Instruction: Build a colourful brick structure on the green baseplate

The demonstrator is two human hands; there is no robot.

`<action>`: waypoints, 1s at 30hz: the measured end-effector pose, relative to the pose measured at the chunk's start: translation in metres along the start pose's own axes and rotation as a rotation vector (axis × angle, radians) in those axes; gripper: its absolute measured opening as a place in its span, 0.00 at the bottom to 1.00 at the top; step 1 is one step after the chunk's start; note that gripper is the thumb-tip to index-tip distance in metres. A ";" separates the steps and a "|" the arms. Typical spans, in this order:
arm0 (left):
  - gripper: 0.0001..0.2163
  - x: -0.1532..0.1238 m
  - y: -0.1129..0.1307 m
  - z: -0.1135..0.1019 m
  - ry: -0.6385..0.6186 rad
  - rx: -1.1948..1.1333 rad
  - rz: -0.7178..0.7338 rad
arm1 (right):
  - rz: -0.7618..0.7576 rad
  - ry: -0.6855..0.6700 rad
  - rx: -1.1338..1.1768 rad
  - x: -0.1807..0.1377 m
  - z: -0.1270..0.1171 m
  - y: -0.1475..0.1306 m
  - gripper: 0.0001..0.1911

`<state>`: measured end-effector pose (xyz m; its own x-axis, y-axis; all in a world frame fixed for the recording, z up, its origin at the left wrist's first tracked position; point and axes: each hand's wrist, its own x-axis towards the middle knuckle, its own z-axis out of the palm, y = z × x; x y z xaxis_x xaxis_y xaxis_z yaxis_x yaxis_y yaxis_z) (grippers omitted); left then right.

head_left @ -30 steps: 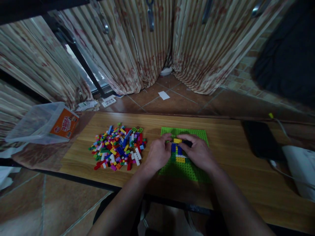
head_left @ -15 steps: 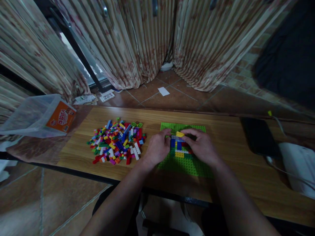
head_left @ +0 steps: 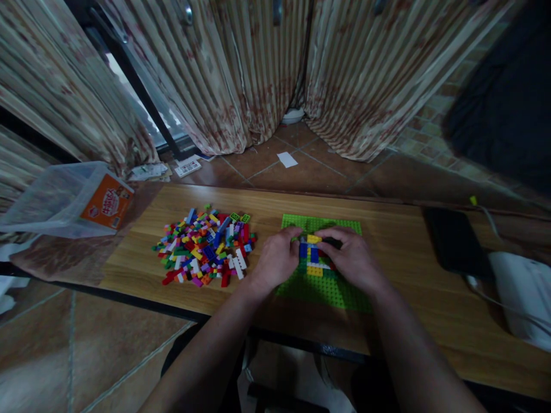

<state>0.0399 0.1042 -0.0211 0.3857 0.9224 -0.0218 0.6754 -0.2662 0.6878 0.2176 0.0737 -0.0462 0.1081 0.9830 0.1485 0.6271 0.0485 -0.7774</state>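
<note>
A low build of blue, white, red and yellow bricks point(head_left: 314, 258) sits on the green baseplate point(head_left: 336, 295). My right hand point(head_left: 355, 258) pinches a yellow brick point(head_left: 313, 238) between thumb and forefinger at the far side of the build. That brick looks level with the build; whether it is pressed on, I cannot tell. On the left edge of the build rests my left hand point(head_left: 278, 258), thumb and forefinger a little apart and nothing seen between them; its other fingers are curled under and partly hidden.
A heap of loose coloured bricks point(head_left: 202, 246) lies left on the wooden table point(head_left: 413, 298). Beyond it stands a clear plastic bin point(head_left: 55, 198) with an orange label. A black phone point(head_left: 456, 241) and a white device point(head_left: 520, 292) with cables lie at the right.
My right hand has lowered the yellow brick from a tilted hold to lie level at the far side of the build. My left hand has barely moved.
</note>
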 end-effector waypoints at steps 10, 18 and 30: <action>0.18 0.000 -0.002 0.001 -0.002 -0.008 0.024 | -0.006 0.019 -0.017 0.000 -0.002 -0.003 0.07; 0.19 0.002 -0.011 0.007 0.008 -0.011 0.136 | -0.030 0.002 -0.050 0.000 -0.001 0.000 0.07; 0.19 -0.004 -0.012 0.012 -0.044 0.173 0.277 | -0.006 0.000 -0.021 0.001 0.001 0.001 0.07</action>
<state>0.0377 0.0999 -0.0373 0.5942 0.7960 0.1153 0.6360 -0.5527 0.5386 0.2179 0.0750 -0.0471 0.1041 0.9827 0.1531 0.6439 0.0507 -0.7634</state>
